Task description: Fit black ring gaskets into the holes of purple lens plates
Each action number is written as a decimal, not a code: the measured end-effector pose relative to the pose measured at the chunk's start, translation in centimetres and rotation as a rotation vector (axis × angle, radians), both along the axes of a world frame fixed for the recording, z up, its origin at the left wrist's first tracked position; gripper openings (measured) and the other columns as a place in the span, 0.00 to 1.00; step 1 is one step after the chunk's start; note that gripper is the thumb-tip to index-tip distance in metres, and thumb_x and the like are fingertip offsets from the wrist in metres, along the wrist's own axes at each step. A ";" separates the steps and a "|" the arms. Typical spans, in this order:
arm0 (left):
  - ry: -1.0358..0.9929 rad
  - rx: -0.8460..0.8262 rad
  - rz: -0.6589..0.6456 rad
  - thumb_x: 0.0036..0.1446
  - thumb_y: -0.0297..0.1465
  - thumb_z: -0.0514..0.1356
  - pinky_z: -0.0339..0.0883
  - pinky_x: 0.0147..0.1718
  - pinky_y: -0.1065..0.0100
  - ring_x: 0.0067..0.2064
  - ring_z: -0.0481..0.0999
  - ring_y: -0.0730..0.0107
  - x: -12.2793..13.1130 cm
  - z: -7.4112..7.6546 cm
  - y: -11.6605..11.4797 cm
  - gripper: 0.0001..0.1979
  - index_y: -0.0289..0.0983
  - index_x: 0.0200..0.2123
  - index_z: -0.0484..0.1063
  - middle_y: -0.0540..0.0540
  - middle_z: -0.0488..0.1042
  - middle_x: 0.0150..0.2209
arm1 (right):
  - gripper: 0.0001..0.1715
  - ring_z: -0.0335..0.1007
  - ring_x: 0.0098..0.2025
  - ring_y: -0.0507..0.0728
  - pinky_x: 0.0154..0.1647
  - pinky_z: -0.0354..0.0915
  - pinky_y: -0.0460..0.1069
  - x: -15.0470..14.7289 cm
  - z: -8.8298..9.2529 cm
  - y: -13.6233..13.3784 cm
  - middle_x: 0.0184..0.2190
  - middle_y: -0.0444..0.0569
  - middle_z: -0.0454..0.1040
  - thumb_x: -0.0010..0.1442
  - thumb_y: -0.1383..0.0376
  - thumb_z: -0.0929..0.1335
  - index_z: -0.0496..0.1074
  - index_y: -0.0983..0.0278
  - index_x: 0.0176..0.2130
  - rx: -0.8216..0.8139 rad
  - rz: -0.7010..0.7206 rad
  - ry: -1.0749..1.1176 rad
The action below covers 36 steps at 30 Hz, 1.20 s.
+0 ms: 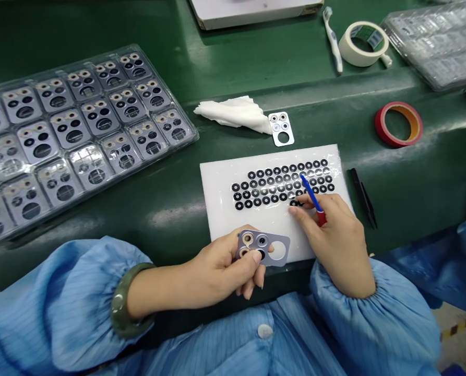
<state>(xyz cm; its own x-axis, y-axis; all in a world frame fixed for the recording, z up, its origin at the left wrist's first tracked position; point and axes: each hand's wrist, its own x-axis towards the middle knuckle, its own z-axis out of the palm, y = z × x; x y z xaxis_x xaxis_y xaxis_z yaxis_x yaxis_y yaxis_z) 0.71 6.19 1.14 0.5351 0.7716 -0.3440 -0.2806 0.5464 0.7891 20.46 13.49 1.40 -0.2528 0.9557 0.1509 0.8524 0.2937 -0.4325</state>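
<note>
My left hand (220, 269) is closed on a grey metal camera-lens plate (264, 247), held by its left end just above the near table edge. My right hand (332, 237) grips a blue pen-like stick with a red end (311, 194). Its tip rests among several rows of small black rings (282, 184) that lie on a white sheet (225, 209). A fingertip of that hand touches the sheet beside the lowest rings.
A clear tray (80, 136) holding several grey lens plates lies at the left. A white cloth (235, 112) and a loose lens plate (282, 128) sit behind the sheet. Black tweezers (363, 198), red tape (398, 124), a masking tape roll (363, 43) and a toothbrush (333, 39) lie at the right.
</note>
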 end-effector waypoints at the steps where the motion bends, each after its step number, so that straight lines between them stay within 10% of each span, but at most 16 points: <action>1: 0.003 0.002 0.000 0.65 0.42 0.52 0.60 0.20 0.79 0.22 0.67 0.80 0.0 0.0 0.0 0.15 0.34 0.41 0.59 0.50 0.68 0.28 | 0.10 0.70 0.32 0.52 0.33 0.66 0.46 0.0 0.0 0.0 0.33 0.44 0.71 0.57 0.62 0.71 0.73 0.63 0.40 -0.009 0.000 -0.001; 13: 0.032 0.025 0.000 0.65 0.43 0.52 0.61 0.21 0.78 0.23 0.67 0.80 0.0 0.2 0.2 0.16 0.34 0.41 0.59 0.50 0.68 0.28 | 0.03 0.67 0.29 0.50 0.32 0.66 0.44 -0.4 1.0 -0.5 0.30 0.44 0.71 0.59 0.65 0.69 0.74 0.63 0.34 -0.028 -0.036 0.183; 23: 0.047 0.138 0.005 0.66 0.40 0.50 0.61 0.19 0.77 0.22 0.67 0.79 0.0 -0.4 0.1 0.13 0.35 0.38 0.59 0.51 0.67 0.26 | 0.03 0.63 0.25 0.45 0.24 0.60 0.38 -1.5 4.8 -2.4 0.23 0.39 0.67 0.57 0.67 0.70 0.75 0.60 0.31 -0.548 0.189 0.540; 36: 0.076 0.183 0.012 0.67 0.39 0.48 0.63 0.20 0.77 0.22 0.69 0.78 0.1 -0.3 0.1 0.11 0.36 0.39 0.58 0.51 0.67 0.28 | 0.03 0.61 0.24 0.43 0.23 0.60 0.36 -2.8 3.6 -3.3 0.24 0.38 0.65 0.58 0.69 0.70 0.74 0.62 0.32 -0.411 0.147 0.553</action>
